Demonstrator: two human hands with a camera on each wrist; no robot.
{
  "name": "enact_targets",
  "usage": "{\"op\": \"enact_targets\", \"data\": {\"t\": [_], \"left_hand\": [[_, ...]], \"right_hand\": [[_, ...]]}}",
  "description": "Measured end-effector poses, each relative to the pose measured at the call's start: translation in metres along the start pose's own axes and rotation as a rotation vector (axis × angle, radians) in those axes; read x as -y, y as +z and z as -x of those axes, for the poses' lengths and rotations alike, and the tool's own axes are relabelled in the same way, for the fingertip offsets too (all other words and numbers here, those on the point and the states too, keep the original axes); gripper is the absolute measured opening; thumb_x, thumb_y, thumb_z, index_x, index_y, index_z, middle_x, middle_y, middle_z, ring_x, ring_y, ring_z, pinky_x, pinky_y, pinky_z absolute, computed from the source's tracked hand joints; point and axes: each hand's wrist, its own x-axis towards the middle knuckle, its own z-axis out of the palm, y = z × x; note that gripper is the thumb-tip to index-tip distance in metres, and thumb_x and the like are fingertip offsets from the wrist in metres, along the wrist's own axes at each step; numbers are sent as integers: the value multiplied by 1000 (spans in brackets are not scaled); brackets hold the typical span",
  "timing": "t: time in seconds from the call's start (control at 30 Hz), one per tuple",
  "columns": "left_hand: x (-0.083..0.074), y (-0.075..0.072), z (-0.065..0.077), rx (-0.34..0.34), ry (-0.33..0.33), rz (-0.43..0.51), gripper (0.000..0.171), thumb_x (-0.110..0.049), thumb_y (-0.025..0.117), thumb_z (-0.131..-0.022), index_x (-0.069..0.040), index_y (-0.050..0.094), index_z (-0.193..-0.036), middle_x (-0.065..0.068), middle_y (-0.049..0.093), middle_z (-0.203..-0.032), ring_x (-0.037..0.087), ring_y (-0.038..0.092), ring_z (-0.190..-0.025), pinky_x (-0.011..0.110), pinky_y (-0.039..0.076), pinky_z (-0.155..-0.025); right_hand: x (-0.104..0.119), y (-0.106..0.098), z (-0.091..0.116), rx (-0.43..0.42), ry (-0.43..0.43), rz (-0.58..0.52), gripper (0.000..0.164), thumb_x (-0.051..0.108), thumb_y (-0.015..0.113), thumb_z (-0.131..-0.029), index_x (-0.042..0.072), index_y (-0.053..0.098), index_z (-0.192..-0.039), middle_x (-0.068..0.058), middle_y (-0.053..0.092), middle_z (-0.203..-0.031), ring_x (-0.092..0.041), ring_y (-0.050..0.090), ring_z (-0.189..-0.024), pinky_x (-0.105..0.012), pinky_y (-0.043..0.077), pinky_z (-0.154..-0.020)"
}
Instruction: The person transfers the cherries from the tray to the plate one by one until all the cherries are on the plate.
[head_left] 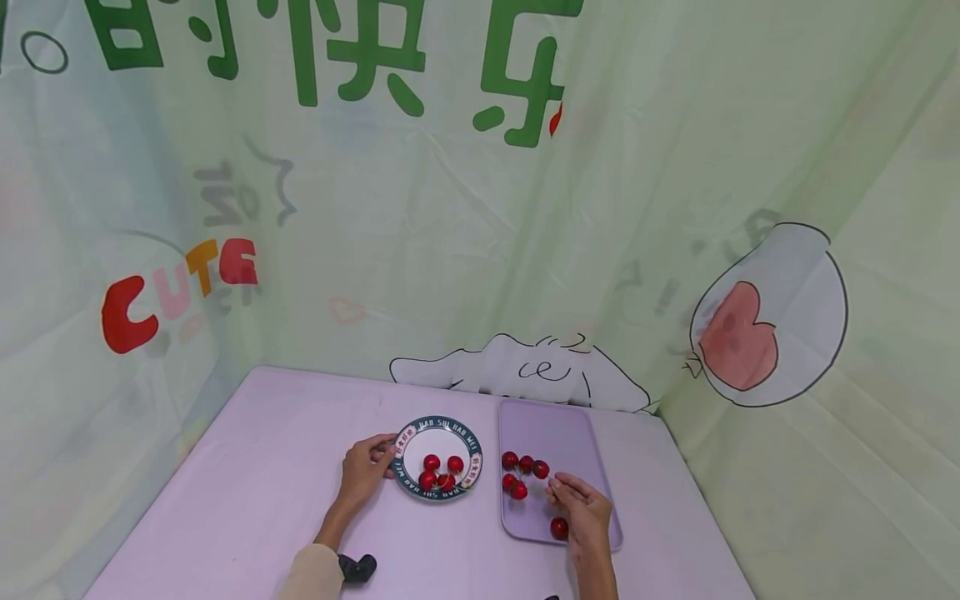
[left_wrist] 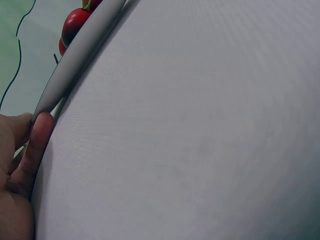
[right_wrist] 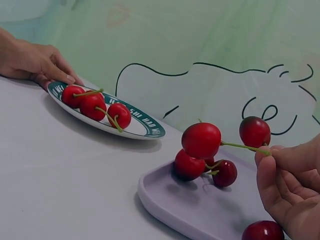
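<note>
My left hand (head_left: 367, 467) pinches the left rim of a round white plate (head_left: 431, 440) with a green lettered border. In the left wrist view the plate (left_wrist: 82, 57) tilts up from the table, thumb and fingers at its edge. Several red cherries (head_left: 455, 464) with green stems lie on it. My right hand (head_left: 583, 508) is over a lilac tray (head_left: 547, 429), pinching the stem of a cherry (right_wrist: 201, 141) between thumb and fingertip. That cherry hangs out sideways in the air. Other cherries (head_left: 510, 460) sit on the tray's left side, and one cherry (head_left: 559, 528) lies near its front edge.
Plate and tray stand side by side on a pale pink table (head_left: 300, 408) with a gap between them. A printed curtain (head_left: 420, 250) rises behind the table and along its sides. A small black object (head_left: 358, 568) shows beside the left wrist.
</note>
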Motion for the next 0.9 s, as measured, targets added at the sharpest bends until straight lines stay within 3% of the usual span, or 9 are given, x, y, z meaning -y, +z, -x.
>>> {"op": "enact_targets", "data": {"t": [0.4,0.77,0.9], "left_hand": [[2,1,0,1,-6,12,33,-9,70,-106,-4,73,-138,11,74,-103,11,70,-64,15,54,-63],[0,-1,1,2,-1,18,33,-8,70,-106,-3,73,-139,10,74,-104,10,70,-64,16,54,-64],[-1,-1,1,6,-3,14,34,-9,69,-106,-4,72,-139,10,74,-104,10,70,-65,16,54,-64]], "right_hand": [[1,8,8,15,-3,-63,15,-10,70,-99,0,80,-102,2,81,-80,-8,77,-73,-21,64,-71],[0,18,7,44,-37,-82,15,-10,69,-100,-12,76,-113,-1,82,-83,-9,78,-73,-22,65,-71],[-3,21,5,39,-27,-92,14,-9,70,-100,-11,76,-112,1,80,-81,-9,78,-72,-22,65,-71]]}}
